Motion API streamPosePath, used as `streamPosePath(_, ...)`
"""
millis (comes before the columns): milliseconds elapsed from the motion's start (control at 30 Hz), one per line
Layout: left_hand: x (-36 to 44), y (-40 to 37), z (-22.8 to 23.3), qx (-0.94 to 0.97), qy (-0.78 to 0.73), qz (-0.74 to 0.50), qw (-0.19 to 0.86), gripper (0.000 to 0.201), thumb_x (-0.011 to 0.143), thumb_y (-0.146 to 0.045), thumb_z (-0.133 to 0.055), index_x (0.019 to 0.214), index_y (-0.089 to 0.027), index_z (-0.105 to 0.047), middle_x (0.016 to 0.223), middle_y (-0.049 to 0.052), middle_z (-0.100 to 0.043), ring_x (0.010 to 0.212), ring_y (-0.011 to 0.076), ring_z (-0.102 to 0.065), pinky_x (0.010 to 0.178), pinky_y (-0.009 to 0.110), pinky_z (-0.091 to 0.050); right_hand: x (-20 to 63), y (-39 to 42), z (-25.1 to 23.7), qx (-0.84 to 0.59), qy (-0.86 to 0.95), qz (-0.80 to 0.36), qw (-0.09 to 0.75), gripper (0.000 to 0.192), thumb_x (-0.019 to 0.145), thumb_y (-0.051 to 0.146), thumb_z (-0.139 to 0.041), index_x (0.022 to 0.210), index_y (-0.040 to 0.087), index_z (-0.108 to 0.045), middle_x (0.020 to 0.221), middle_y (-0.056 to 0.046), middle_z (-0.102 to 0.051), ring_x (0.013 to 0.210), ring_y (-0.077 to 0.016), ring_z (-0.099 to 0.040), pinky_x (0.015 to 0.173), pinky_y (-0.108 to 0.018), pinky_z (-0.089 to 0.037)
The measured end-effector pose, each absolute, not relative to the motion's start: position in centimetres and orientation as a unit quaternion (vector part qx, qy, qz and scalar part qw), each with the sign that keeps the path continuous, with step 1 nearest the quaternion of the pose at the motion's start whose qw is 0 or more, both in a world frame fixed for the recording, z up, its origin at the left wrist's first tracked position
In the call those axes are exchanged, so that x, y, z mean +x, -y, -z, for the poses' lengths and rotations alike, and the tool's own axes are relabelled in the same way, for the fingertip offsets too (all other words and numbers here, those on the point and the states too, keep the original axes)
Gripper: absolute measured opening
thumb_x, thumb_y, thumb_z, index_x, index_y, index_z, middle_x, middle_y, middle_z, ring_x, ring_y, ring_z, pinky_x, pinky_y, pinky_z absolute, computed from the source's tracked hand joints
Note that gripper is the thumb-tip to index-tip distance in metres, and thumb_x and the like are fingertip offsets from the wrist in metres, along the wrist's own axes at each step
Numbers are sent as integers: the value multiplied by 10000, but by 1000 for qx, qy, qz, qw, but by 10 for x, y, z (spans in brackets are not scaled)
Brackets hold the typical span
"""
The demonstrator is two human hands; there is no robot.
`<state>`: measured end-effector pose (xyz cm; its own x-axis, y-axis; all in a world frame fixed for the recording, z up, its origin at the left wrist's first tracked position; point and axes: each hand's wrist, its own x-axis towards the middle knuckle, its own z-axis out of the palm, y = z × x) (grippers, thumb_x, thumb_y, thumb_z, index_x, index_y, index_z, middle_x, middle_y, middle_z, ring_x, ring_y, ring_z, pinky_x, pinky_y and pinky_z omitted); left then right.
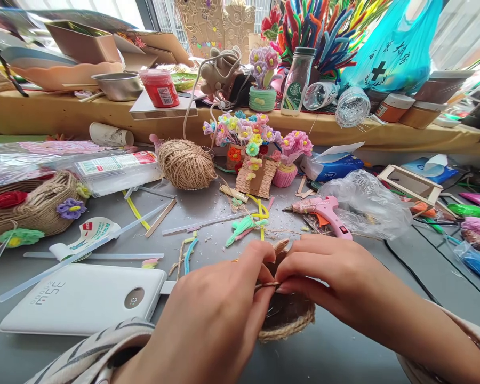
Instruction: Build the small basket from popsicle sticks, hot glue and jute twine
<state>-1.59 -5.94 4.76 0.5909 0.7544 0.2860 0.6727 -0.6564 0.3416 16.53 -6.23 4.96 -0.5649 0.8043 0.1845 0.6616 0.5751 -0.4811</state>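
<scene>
So the piece being worked on is a small round container edged in brown jute twine (288,330), sitting at the lower middle of the frame, partly behind the fingers. The left hand (220,304) and right hand (332,269) almost meet over its opening, thumb and index tips on each one pressed together, pinching what looks like a thin tan strand (266,285).

Progress-wise, I'd call it partway. The near rim already has twine along it, and a bit pokes up at the far side, but the glossy inside looks bare. That strand is in the fingers, not laid flat, so I reckon that bit's unfinished. Can't tell how much is left, since the hands cover the rest and the outer wall barely shows.

The fat ball of tan jute twine (187,164) is upper centre-left, and a pink glue gun (324,212) lies right of centre.
</scene>
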Motion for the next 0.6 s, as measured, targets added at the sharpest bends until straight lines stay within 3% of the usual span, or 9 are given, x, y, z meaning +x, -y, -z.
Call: streamPosePath(600,-15,60,-47,885,-412,-199,86,171,773,-177,-497,893,-254,-404,623,-115,-629,489,75,-586,332,151,-342,166,63,-53,-424,868,-185,180,169,841,173,-435,776,199,-589,741,23,-614,685,-85,-518,608,-200,-370)
